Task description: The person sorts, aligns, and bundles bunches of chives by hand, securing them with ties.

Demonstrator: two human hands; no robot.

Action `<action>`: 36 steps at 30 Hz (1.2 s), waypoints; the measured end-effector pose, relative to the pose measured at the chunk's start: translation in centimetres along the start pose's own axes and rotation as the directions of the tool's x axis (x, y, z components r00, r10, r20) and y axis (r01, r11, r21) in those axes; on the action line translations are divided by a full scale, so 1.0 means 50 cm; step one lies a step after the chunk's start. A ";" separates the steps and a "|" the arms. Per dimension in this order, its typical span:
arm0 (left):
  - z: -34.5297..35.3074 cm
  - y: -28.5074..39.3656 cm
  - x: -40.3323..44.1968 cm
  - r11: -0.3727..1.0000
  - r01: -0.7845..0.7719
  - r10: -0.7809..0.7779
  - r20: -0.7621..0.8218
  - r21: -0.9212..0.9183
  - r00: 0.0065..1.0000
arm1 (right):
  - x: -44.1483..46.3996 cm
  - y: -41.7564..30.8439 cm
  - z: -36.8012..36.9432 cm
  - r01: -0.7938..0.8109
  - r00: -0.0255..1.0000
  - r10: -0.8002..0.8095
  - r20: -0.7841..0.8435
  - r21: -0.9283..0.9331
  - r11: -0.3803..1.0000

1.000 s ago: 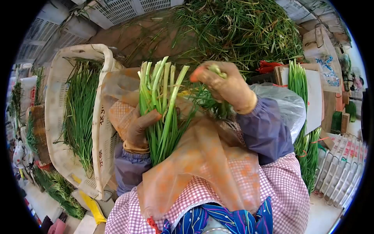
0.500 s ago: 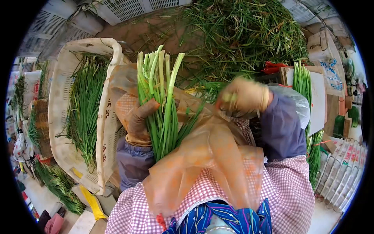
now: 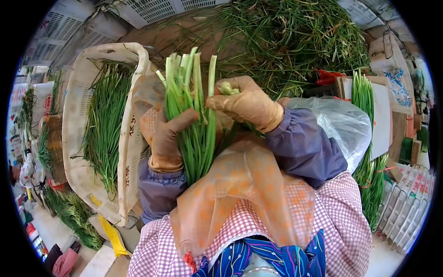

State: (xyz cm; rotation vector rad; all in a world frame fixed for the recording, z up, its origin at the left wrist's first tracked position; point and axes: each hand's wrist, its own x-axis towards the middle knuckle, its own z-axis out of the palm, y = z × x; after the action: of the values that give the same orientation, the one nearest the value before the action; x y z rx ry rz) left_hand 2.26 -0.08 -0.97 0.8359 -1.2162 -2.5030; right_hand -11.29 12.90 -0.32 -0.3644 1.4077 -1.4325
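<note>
My left hand, in a tan glove, is closed round a bunch of garlic chives. The bunch stands with its pale cut ends upward and its green leaves toward my lap. My gloved right hand is closed beside it, thumb and forefinger at the bunch's rightmost stalk. Short pale stalk pieces stick out between the curled fingers of that hand. Below both hands a translucent orange-patterned plastic apron covers my lap.
A white plastic crate with chives inside stands to my left. Ahead lies a large heap of loose leaves. To the right are tied chives on a white board and a clear plastic bag.
My right hand has come left from beside the bunch to its rightmost stalk. The left hand still holds the bunch, which has shifted slightly upward.
</note>
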 end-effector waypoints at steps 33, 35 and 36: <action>-0.044 0.003 0.011 0.947 0.209 -0.148 0.245 -0.244 0.958 | -0.029 -0.022 -0.011 0.503 0.844 -0.220 0.490 -0.864 0.008; -0.048 -0.002 0.016 0.932 0.224 -0.150 0.260 -0.284 0.954 | -0.028 -0.026 0.001 0.475 0.850 -0.185 0.494 -0.869 -0.136; -0.054 -0.002 0.018 0.933 0.245 -0.174 0.265 -0.264 0.948 | -0.024 -0.023 0.000 0.473 0.851 -0.184 0.491 -0.871 -0.135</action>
State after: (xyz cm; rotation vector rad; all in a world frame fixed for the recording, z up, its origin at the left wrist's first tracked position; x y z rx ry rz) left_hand 3.13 -2.16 -2.74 0.6331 -0.8142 -2.9342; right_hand -11.32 13.58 1.19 -1.9628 2.0649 -0.2548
